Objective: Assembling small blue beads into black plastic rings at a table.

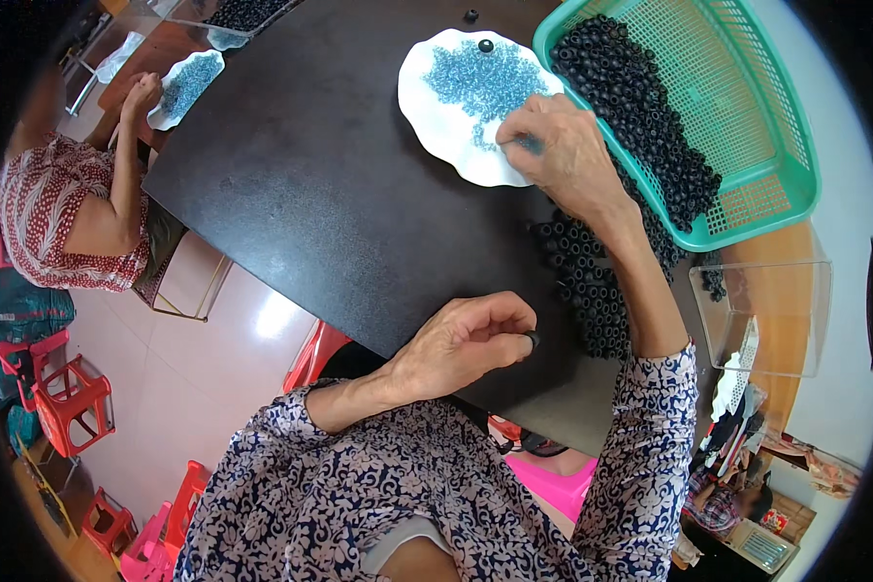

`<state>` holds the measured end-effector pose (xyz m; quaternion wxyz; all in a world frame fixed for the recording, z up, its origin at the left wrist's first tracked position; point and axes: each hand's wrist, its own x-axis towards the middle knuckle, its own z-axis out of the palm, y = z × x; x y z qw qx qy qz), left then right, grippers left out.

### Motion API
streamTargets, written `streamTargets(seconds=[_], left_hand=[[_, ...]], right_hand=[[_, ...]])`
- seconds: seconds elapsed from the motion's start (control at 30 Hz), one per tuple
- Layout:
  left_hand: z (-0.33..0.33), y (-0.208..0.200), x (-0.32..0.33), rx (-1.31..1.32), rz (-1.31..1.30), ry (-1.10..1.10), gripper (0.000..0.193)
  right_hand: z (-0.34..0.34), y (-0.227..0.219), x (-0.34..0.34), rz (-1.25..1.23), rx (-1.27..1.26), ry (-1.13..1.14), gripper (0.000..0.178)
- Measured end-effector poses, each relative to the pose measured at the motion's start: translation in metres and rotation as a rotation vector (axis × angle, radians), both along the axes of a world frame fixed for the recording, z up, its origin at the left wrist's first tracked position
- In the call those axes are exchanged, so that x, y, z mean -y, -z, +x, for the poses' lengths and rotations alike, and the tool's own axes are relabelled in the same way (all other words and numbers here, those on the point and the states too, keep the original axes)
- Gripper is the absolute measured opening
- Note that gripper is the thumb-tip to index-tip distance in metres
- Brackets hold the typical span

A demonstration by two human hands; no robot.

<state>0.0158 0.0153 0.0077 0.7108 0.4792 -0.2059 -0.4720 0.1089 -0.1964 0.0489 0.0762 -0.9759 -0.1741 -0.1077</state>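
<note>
My left hand (pixel 461 344) is closed near the table's front edge. Between its thumb and forefinger sits a small black ring-shaped piece (pixel 533 339), mostly covered by the fingertips. My right hand (pixel 563 150) reaches over the right side of a white wavy-edged plate (pixel 434 133), its fingers pinched together. Whatever the fingertips grip is hidden, though a bluish patch shows inside the curl of the hand. Small clear-blue pieces (pixel 485 82) are heaped on the plate. One black ring (pixel 485 46) lies at the plate's far rim, and another (pixel 471 16) rests on the table beyond it.
A green mesh basket (pixel 795 184) with many black rings (pixel 640 107) stands at the far right. More black rings (pixel 592 291) stand in rows beneath my right forearm. A clear box (pixel 786 320) is at the right. At the left, another person (pixel 87 213) works over a similar plate (pixel 186 87).
</note>
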Motion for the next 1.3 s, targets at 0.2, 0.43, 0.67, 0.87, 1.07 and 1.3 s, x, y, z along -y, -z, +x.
streamTargets(seconds=[0.2,0.43,0.67,0.87,1.07,1.3], left_hand=[[-0.001,0.000,0.000,0.016,0.016,-0.001,0.015],[0.001,-0.004,-0.001,0.027,0.031,0.004,0.016],[-0.001,-0.001,-0.001,0.080,0.015,-0.013,0.016],[-0.001,0.001,-0.003,0.091,0.016,-0.013,0.016],[-0.002,0.001,-0.001,0.140,0.017,-0.017,0.016],[0.000,-0.001,0.000,0.121,0.030,-0.013,0.016]], right_hand=[[0.005,0.000,0.004,0.144,0.046,0.054,0.011],[0.016,0.009,-0.011,-0.025,0.165,0.049,0.019],[0.013,0.001,0.010,0.179,0.060,0.043,0.016],[0.008,0.003,-0.010,0.169,0.095,-0.057,0.012],[0.012,0.002,0.005,0.118,0.089,0.060,0.020],[0.014,0.013,-0.004,0.106,0.120,-0.015,0.032]])
